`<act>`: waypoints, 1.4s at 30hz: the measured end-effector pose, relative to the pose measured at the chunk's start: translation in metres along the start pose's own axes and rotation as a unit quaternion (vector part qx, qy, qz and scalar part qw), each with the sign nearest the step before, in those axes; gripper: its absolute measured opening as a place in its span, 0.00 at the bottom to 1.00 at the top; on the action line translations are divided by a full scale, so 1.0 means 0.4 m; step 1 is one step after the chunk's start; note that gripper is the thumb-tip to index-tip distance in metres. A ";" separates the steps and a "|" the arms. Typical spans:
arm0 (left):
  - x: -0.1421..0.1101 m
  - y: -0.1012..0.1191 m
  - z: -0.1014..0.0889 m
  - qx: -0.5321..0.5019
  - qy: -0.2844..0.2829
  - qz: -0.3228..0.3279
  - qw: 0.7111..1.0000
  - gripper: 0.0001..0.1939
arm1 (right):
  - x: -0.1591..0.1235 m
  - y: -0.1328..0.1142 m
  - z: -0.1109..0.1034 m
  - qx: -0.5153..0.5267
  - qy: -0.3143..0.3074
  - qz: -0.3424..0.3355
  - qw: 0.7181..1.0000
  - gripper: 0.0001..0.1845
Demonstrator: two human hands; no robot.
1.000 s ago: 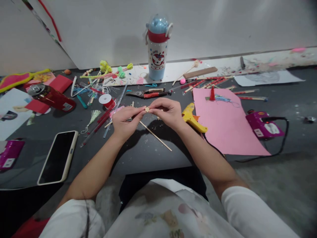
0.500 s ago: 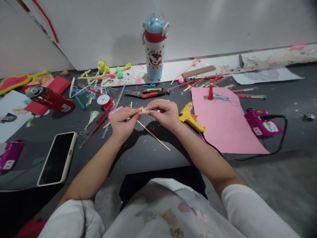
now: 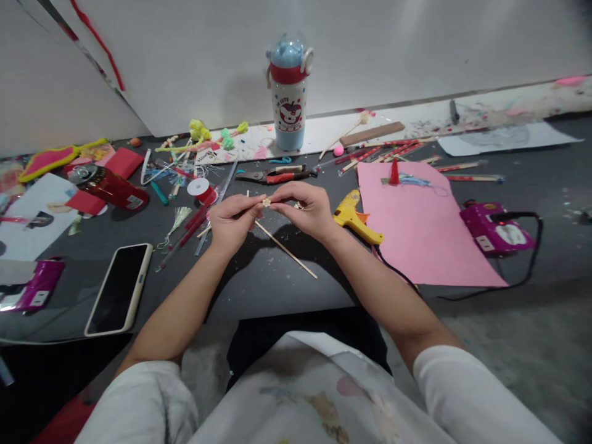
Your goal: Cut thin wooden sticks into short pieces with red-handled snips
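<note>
Between the fingertips of both hands is a small pale flower-shaped piece (image 3: 266,203), too small to make out its material. My left hand (image 3: 234,223) pinches it from the left, and my right hand (image 3: 305,209) pinches it from the right. Beneath the hands, a thin wooden stick (image 3: 287,250) lies slanted on the dark table (image 3: 277,293). A yellow glue gun (image 3: 355,219) rests just to the right of my right hand. Beyond the fingers lie pliers with red handles (image 3: 276,176).
A water bottle (image 3: 289,98) stands at the back. Pink paper (image 3: 416,234) and a purple power box (image 3: 494,228) are on the right. To the left are a red can (image 3: 113,188), a phone (image 3: 119,290), a ribbon spool (image 3: 201,190) and a tassel (image 3: 176,223).
Both hands keep their pinch on the small flower-shaped piece, which now faces the camera more. The view has shifted slightly, so things on the left appear further right.
</note>
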State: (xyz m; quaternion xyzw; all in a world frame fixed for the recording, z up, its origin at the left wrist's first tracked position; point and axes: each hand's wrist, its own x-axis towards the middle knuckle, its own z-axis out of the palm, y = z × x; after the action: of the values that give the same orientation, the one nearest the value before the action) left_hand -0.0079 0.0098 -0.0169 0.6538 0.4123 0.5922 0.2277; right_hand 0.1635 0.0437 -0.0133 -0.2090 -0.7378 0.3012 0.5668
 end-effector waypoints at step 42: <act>-0.005 -0.021 0.004 0.280 -0.040 0.075 0.956 0.07 | 0.027 0.057 -0.238 -0.481 -0.057 0.282 0.828 0.06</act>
State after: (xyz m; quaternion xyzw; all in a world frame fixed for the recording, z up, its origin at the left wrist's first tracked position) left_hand -0.0086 0.0132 -0.0252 0.7433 0.5019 0.4423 0.0069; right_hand 0.2512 0.0873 -0.0043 -0.6366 -0.7294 0.0662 0.2415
